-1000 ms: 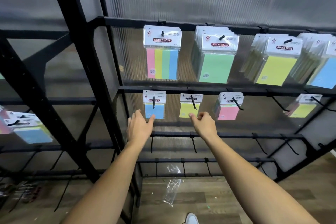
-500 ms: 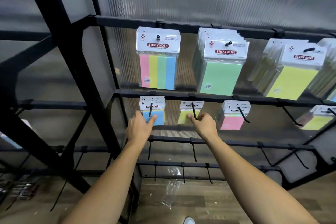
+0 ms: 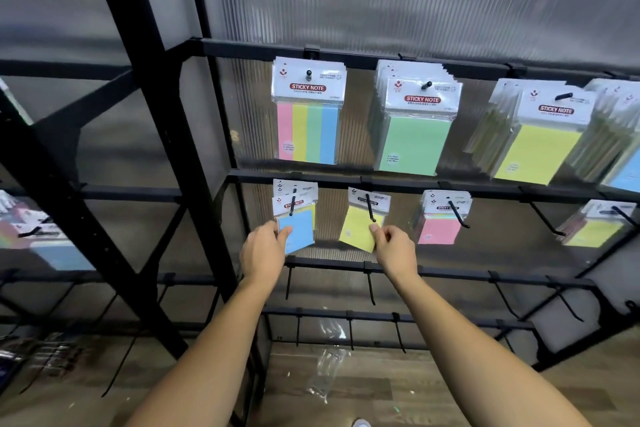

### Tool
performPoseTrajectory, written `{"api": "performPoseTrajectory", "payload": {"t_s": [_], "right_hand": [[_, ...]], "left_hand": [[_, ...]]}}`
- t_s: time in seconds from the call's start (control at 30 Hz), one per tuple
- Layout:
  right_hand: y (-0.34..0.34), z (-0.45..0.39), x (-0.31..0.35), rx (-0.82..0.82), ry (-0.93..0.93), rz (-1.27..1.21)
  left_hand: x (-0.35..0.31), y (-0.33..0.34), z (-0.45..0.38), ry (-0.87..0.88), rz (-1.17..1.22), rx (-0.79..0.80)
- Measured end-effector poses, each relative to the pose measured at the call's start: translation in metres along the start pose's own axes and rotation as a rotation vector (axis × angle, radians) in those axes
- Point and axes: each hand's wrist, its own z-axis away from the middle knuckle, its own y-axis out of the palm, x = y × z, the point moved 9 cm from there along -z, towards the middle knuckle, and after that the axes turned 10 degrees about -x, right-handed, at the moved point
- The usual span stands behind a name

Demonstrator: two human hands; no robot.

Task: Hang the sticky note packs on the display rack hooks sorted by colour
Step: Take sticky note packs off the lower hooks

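Head view: two hands, left hand [image 3: 261, 255] pinching blue pack [image 3: 298, 230], right hand [image 3: 394, 250] pinching yellow pack [image 3: 358, 227].

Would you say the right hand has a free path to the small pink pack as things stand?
Probably yes: the right hand pinches the yellow pack, and the pink pack hangs on the neighbouring hook, nothing between.

Both bare forearms reach up and forward from the lower edge of view, nearly parallel. The left hand [image 3: 263, 253] pinches the blue pack [image 3: 297, 231] at its lower left corner, thumb on the front face (the other fingers are hidden behind). The right hand [image 3: 394, 251] has its fingers curled, pinching the lower right corner of the yellow pack [image 3: 358, 227].
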Motion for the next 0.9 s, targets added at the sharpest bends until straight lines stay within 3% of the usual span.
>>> {"api": "performPoseTrajectory", "payload": {"t_s": [0.27, 0.53, 0.9], "right_hand": [[-0.025, 0.054, -0.004, -0.045, -0.047, -0.014], [-0.068, 0.101, 0.0, -0.102, -0.166, -0.116], [-0.161, 0.098, -0.001, -0.198, -0.184, -0.177]], "left_hand": [[0.002, -0.028, 0.047, 0.021, 0.081, 0.02], [-0.023, -0.045, 0.099, 0.194, 0.171, 0.093], [-0.122, -0.039, 0.129, 0.362, 0.354, 0.183]]}}
